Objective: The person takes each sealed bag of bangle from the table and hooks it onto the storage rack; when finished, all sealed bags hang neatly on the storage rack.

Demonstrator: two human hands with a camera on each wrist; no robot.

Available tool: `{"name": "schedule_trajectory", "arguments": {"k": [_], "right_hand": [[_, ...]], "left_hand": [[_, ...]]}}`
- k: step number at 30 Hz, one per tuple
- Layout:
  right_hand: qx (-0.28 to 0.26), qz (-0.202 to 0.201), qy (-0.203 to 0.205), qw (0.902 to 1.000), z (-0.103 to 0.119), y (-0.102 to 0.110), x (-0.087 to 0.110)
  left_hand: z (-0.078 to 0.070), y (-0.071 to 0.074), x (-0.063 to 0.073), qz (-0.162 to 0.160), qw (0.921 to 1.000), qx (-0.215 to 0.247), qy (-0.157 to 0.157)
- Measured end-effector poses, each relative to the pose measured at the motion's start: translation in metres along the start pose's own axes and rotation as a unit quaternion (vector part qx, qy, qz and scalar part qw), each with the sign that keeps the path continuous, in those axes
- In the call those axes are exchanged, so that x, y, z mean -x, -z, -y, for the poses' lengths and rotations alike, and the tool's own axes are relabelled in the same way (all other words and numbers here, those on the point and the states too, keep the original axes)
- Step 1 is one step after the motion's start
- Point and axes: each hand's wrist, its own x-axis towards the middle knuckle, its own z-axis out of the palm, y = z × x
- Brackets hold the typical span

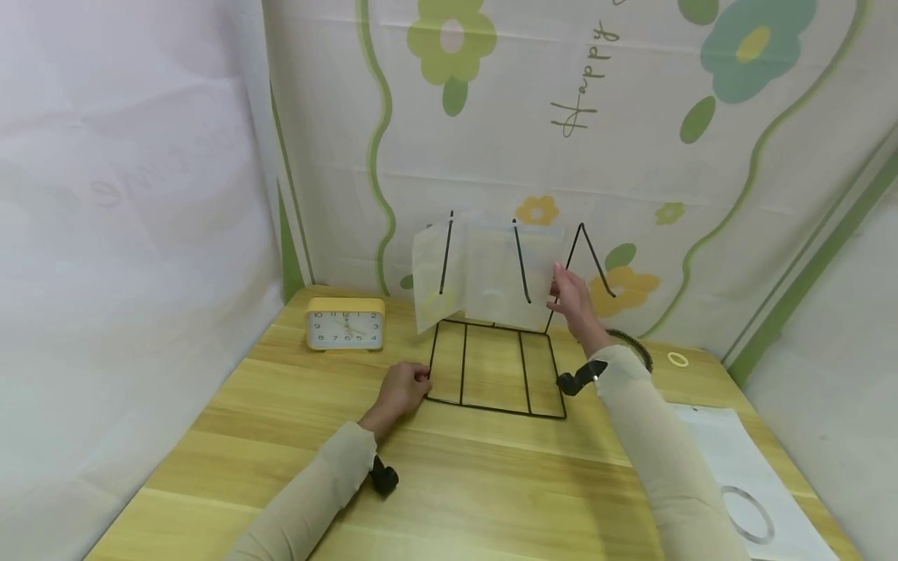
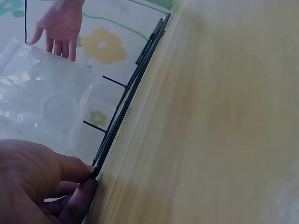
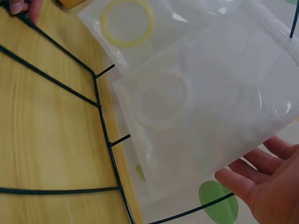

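Note:
A black wire rack (image 1: 531,413) lies with its base on the wooden table and prongs standing at the back. Two clear plastic bags hang on its prongs. The left bag (image 1: 429,269) holds a yellow ring (image 3: 109,23); the right bag (image 1: 491,269) holds a pale ring (image 3: 185,100). My left hand (image 1: 403,387) pinches the rack's front left corner between thumb and fingers. At the right bag's outer edge is my right hand (image 1: 574,302), its fingers extended and loosely bent against the plastic, not closed around it.
A yellow clock (image 1: 347,326) stands left of the rack. Behind the right forearm lies a dark ribbed ring-shaped object (image 1: 634,344), partly hidden. A small yellow ring (image 1: 677,359) is at the far right. White sheet (image 1: 715,436) with a grey ring (image 1: 731,491) lies front right.

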Motion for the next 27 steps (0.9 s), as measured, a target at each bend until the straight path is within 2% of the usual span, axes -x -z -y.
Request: {"name": "schedule_trajectory", "arguments": {"k": [5, 12, 16, 20, 27], "right_hand": [[0.030, -0.010, 0.036, 0.9988, -0.014, 0.011, 0.019], [0.024, -0.007, 0.040, 0.9989, -0.022, 0.036, 0.066], [0.068, -0.005, 0.061, 0.9959, -0.027, 0.054, 0.091], [0.110, -0.016, 0.071, 0.9912, -0.031, 0.071, 0.109], [0.159, -0.028, 0.060, 0.9850, -0.051, 0.110, 0.138]], "left_hand": [[0.000, 0.001, -0.001, 0.000, 1.0000, -0.004, -0.006], [0.002, 0.000, -0.001, 0.002, 1.0000, -0.006, 0.001], [0.002, 0.001, 0.000, 0.001, 1.0000, -0.002, 0.000], [0.004, 0.003, 0.000, -0.004, 1.0000, -0.004, -0.007], [0.002, 0.000, 0.000, 0.000, 1.0000, -0.003, -0.009]]}}
